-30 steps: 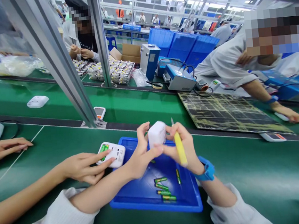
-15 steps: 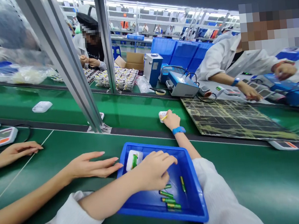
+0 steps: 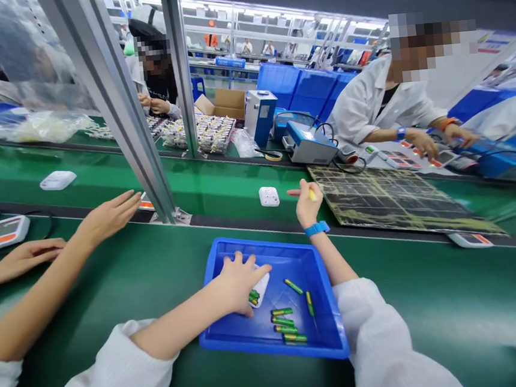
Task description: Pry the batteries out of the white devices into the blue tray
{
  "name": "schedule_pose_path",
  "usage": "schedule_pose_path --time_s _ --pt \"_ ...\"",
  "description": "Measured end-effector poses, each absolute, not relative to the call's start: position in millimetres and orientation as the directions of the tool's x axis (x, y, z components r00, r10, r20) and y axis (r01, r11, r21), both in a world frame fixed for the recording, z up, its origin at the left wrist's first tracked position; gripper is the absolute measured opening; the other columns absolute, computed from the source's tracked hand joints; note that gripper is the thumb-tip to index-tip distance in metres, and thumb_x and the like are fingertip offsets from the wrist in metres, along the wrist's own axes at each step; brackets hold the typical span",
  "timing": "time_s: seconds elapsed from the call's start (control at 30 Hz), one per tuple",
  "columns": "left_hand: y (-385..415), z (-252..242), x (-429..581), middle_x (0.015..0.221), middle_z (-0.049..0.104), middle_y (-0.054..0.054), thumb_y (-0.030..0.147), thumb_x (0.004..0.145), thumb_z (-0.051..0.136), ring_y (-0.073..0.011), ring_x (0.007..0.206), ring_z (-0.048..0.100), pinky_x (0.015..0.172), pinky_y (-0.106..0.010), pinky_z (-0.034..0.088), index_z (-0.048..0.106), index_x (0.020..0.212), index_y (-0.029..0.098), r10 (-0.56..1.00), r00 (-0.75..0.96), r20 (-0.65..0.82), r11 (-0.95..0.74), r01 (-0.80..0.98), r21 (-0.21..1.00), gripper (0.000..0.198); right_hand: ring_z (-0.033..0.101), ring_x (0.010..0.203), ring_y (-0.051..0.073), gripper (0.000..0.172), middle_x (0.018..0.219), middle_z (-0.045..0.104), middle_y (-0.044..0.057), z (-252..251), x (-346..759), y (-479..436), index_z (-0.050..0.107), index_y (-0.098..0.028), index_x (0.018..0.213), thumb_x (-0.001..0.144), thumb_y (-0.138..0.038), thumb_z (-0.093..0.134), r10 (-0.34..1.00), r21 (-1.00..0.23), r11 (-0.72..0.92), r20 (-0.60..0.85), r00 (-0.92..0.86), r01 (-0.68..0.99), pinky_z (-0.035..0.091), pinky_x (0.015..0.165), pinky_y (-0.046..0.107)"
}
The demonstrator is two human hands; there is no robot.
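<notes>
My left hand (image 3: 239,282) is over the blue tray (image 3: 278,351), its fingers spread across a white plastic device (image 3: 261,287). Part of that device is hidden under the hand; green batteries show at it. Several loose green-and-gold batteries (image 3: 283,321) lie on the tray floor to the right. My right hand (image 3: 308,206), with a blue wristband, is closed around a slim yellow tool (image 3: 313,195), its index finger pointing left. Just left of it a second white device (image 3: 269,197) lies on the green belt, apart from the hand.
A co-worker's hand (image 3: 109,218) reaches toward the belt at left, near a metal post (image 3: 129,120). White-and-orange devices (image 3: 3,232) lie at far left. A dark patterned board (image 3: 394,205) overlaps the belt at right. Across the belt, other people work beside blue equipment (image 3: 310,144).
My left hand has moved left onto the white device, which has shifted right in the tray. My right hand has drawn away from the device on the belt. The co-worker's hand has left the tray.
</notes>
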State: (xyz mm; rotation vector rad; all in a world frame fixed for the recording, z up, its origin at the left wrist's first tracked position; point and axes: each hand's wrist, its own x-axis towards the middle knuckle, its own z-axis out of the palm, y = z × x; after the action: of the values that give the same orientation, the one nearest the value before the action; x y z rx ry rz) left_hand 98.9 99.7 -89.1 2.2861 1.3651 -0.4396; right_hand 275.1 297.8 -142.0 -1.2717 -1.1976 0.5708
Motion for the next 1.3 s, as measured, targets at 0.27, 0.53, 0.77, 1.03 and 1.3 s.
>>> schedule_pose_path --time_s 0.27,0.53,0.77,1.03,1.3 --pt "110 -93 96 0.122 0.048 -0.016 0.026 0.051 0.081 -0.0328 0.094 0.06 0.077 -0.047 0.052 0.049 0.116 0.013 0.746 0.592 -0.306 -0.449 0.786 0.425 0.074 0.038 0.041 0.009 0.034 0.046 0.041 -0.007 -69 273 197 0.054 -0.022 0.079 0.092 -0.052 0.045 0.95 -0.8 -0.254 -0.101 -0.295 -0.544 0.047 0.056 0.024" --pt "110 -80 105 0.096 0.058 -0.001 0.027 0.049 0.086 -0.0145 0.076 0.058 0.067 -0.029 0.048 0.044 0.119 0.023 0.827 0.506 -0.243 0.283 -0.001 0.959 0.081 0.032 0.043 0.012 0.025 0.048 0.033 -0.006 -57 269 124 0.056 -0.023 0.066 0.084 -0.041 0.059 0.941 -0.835 -0.178 0.01 -0.339 -0.52 0.045 0.053 0.029" --pt "111 -71 109 0.07 0.058 0.002 0.031 0.054 0.085 -0.0036 0.052 0.046 0.046 -0.016 0.03 0.063 0.099 0.014 0.829 0.374 -0.416 0.539 -0.335 0.772 0.053 0.047 0.052 0.012 0.024 0.049 0.047 -0.003 -64 270 124 0.066 -0.022 0.067 0.084 -0.038 0.062 0.959 -0.862 -0.014 0.133 -0.252 -0.508 0.049 0.068 0.028" --pt "117 -87 115 0.068 0.062 -0.001 0.011 0.05 0.065 -0.0105 0.057 0.056 0.049 -0.019 0.04 0.06 0.076 0.013 0.875 0.221 -0.43 0.469 -0.605 0.643 0.027 0.049 0.045 0.013 0.025 0.04 0.043 -0.005 -86 257 134 0.064 -0.021 0.064 0.078 -0.041 0.064 0.965 -0.883 -0.136 -0.015 -0.263 -0.449 0.053 0.069 0.031" --pt "114 -86 115 0.08 0.063 0.001 0.01 0.044 0.05 -0.0203 0.069 0.064 0.061 -0.033 0.051 0.042 0.086 0.022 0.861 0.28 -0.425 0.496 -0.649 0.577 0.044 0.038 0.035 0.009 0.027 0.036 0.037 -0.013 -101 256 114 0.043 -0.024 0.063 0.064 -0.016 0.068 0.981 -0.917 -0.047 0.032 -0.192 -0.396 0.047 0.052 0.026"
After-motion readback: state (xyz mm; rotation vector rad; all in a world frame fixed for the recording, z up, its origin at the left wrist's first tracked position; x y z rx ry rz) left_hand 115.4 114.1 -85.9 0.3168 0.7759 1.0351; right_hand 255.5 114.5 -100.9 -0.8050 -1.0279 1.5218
